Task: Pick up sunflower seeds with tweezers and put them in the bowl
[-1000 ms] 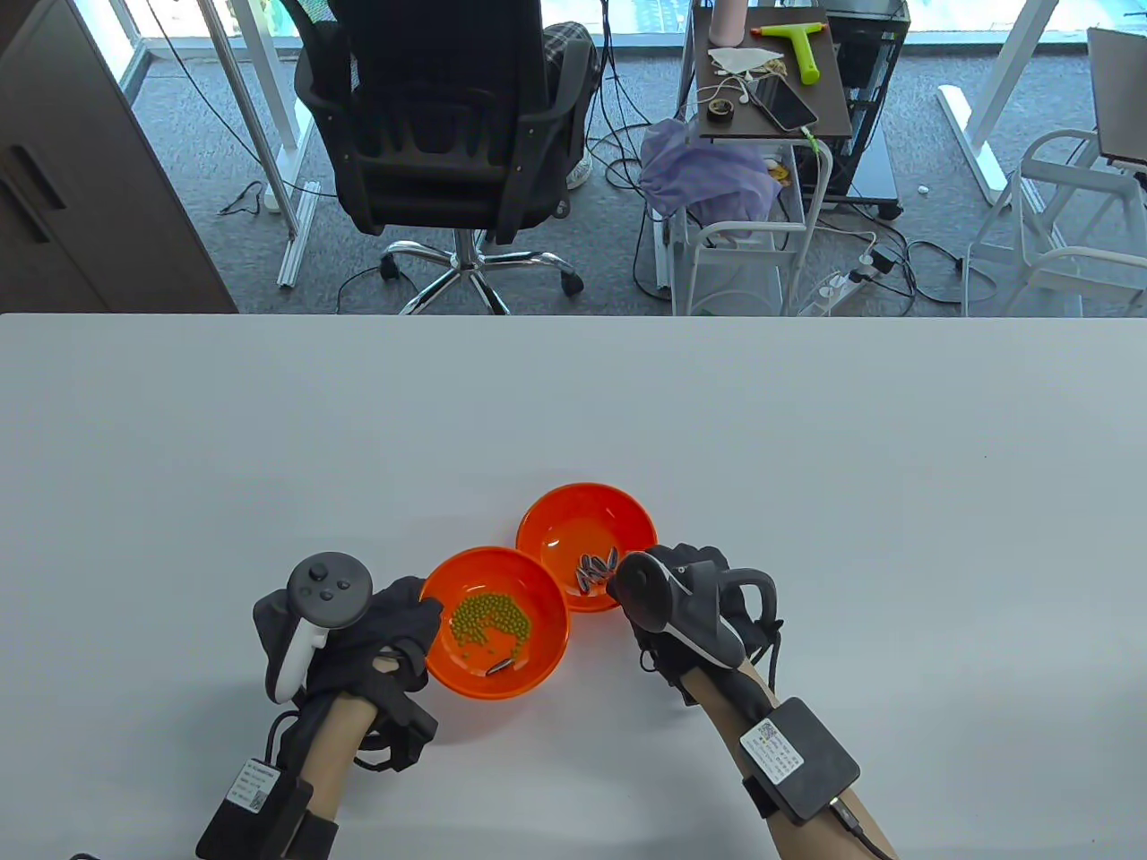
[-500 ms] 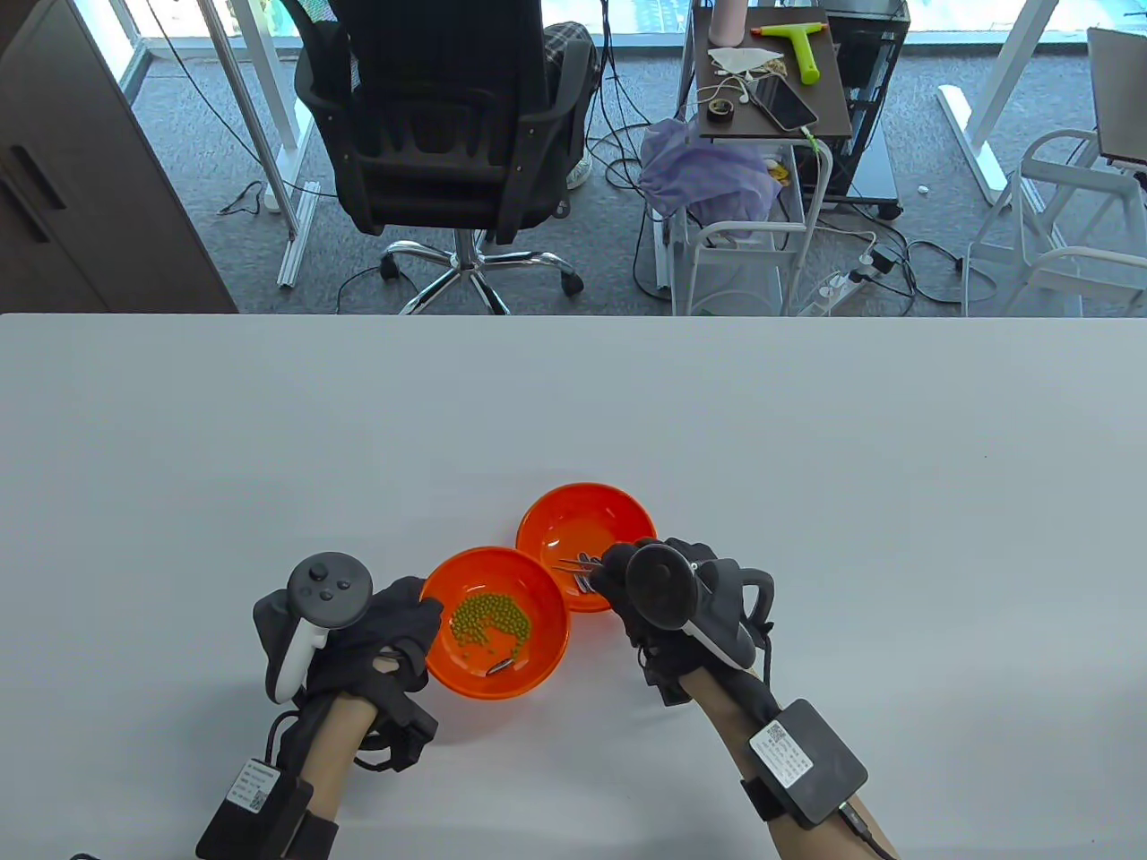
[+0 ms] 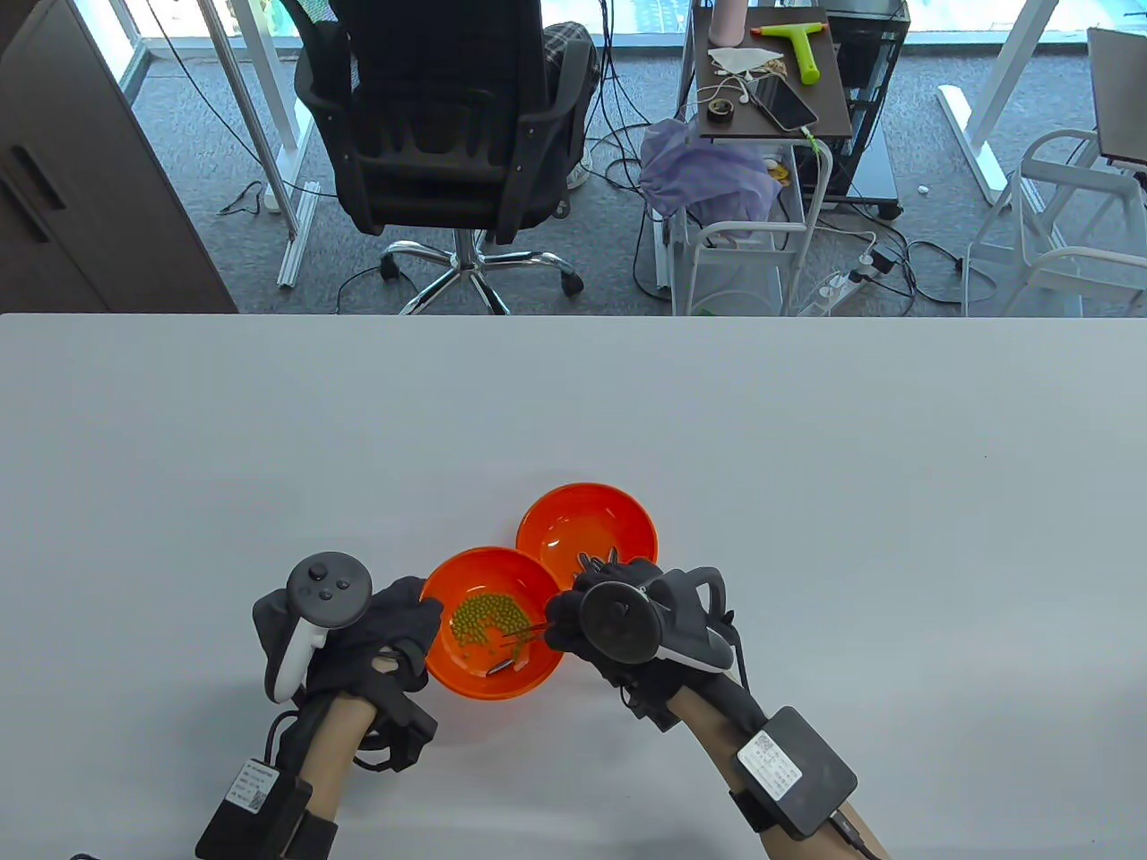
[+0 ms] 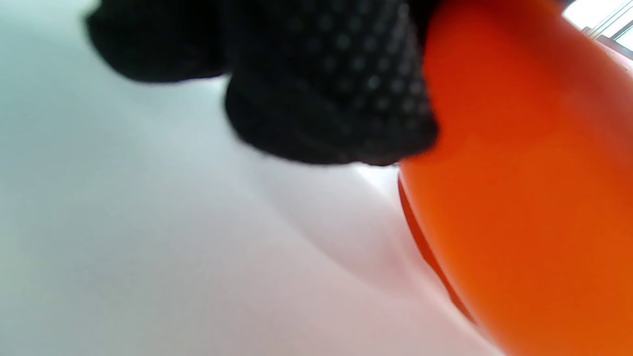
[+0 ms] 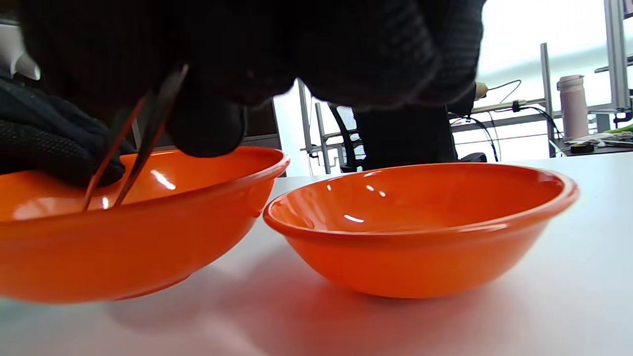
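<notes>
1. the right hand (image 3: 618,623) gripped the tweezers (image 3: 520,634), tips apart inside the near bowl (image 3: 448,573).
2. that bowl held green beans (image 3: 486,618) and one sunflower seed (image 3: 498,666).
3. the far bowl (image 3: 587,502) held more sunflower seeds (image 3: 595,562).
4. the left hand (image 3: 376,632) rested its fingers (image 4: 326,99) against the near bowl's outer wall; whether they gripped it could not be told.

Two bowls sat low and centre in the table view, touching: the near bowl (image 3: 448,667) lower left, the far bowl (image 3: 587,511) upper right. Green beans (image 3: 487,620) and one seed (image 3: 498,666) lay in the near bowl. More seeds (image 3: 599,562) lay in the far bowl. The left hand (image 3: 381,632) rested against the near bowl's left rim; the right hand (image 3: 618,627) lay right of it, its tweezers (image 3: 521,634) reaching in over the beans.
</notes>
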The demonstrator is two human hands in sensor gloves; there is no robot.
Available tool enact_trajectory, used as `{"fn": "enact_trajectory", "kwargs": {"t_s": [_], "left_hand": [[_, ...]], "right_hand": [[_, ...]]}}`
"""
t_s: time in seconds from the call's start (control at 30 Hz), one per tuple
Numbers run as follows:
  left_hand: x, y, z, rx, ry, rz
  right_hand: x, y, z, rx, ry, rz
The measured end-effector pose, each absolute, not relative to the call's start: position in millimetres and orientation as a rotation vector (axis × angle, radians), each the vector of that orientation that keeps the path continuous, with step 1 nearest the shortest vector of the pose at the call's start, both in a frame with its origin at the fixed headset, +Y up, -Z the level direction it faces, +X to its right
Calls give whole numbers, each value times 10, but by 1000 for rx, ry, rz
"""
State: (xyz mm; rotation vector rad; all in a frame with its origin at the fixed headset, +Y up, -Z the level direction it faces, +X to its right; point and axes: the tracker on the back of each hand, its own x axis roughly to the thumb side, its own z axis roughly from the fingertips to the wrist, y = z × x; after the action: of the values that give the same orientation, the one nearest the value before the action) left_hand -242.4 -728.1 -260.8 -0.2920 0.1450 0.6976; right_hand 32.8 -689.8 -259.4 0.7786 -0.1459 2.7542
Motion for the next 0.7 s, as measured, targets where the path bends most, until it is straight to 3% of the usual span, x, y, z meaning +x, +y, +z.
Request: {"fn": "enact_trajectory", "kwargs": {"t_s": [0.7], "left_hand": [[-2419, -7286, -2611, -296, 134, 697]], "right_hand": [[151, -6961, -2480, 918, -190, 2845]]}}
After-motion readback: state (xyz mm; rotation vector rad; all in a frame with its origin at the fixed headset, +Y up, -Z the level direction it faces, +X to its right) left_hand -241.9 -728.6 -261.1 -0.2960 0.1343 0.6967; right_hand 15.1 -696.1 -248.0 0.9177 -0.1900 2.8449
